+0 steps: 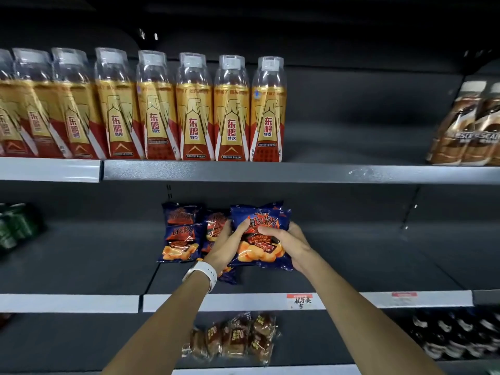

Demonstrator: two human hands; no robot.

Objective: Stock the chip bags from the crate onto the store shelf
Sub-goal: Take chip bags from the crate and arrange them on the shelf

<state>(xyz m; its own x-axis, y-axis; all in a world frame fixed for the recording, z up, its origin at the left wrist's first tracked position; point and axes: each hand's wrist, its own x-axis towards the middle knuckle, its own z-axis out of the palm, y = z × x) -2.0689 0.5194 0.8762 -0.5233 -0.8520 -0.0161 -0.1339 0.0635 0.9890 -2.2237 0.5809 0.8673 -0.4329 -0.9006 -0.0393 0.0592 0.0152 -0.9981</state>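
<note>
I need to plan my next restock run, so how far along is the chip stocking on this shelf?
Done: two short stacks of dark blue chip bags already sit on the grey metal middle shelf. In hand: the left hand and right hand grip another blue barbecue chip bag beside them. Left: much bare shelf lies to the right; the crate is out of view, so the remaining count is unknown.

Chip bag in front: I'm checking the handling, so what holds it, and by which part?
Both hands hold the blue chip bag: the left hand grips its left edge, the right hand its right edge.
</note>
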